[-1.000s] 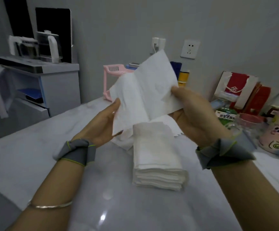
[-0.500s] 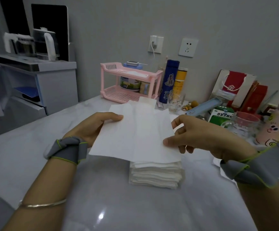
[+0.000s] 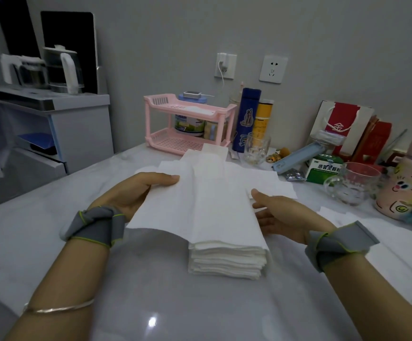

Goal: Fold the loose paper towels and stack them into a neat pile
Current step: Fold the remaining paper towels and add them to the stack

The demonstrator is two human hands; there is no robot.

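Head camera is looking down on a grey marble-look desk (image 3: 136, 299), where a stack of folded white paper towels (image 3: 227, 262) is sitting between the person's two forearms. A white paper towel sheet (image 3: 200, 205) is lying with its right half on top of the stack, while its left half is hanging out past the stack's left side, clear of the desk. The left hand (image 3: 136, 195) is holding that overhanging edge, its grip pinching the sheet with the thumb on top and the fingers underneath. The right hand (image 3: 283, 215) is resting against the stack's right side, its grip spread, fingers straight and lying along the sheet's edge. Loose white paper towels (image 3: 264, 179) are lying just behind the stack. A pink plastic two-tier rack (image 3: 187, 108) is standing farther behind the stack, and a clear glass mug (image 3: 355, 183) is sitting well to the stack's right.
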